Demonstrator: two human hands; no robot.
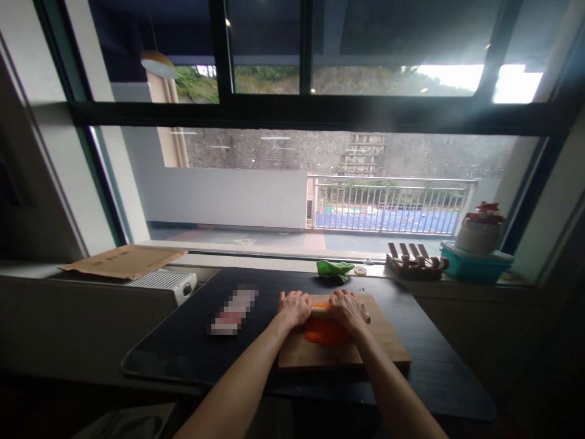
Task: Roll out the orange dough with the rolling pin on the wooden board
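A wooden rolling pin [322, 313] lies crosswise over a flat orange sheet [326, 333] that looks like dough or clay. The sheet rests on a wooden board [386, 342]. My left hand [296, 306] is closed over the pin's left end, and my right hand [350, 308] is closed over it towards the right. The pin's right tip shows just past my right hand. Most of the sheet shows on the near side of the pin, with a little beyond it.
The board sits on a dark table [183, 347]. A blurred-out item [233, 312] lies to the left. Behind the board is a green cloth [335, 270]. On the sill are a brown rack [417, 261], a teal box [475, 262] and a cardboard sheet [125, 261].
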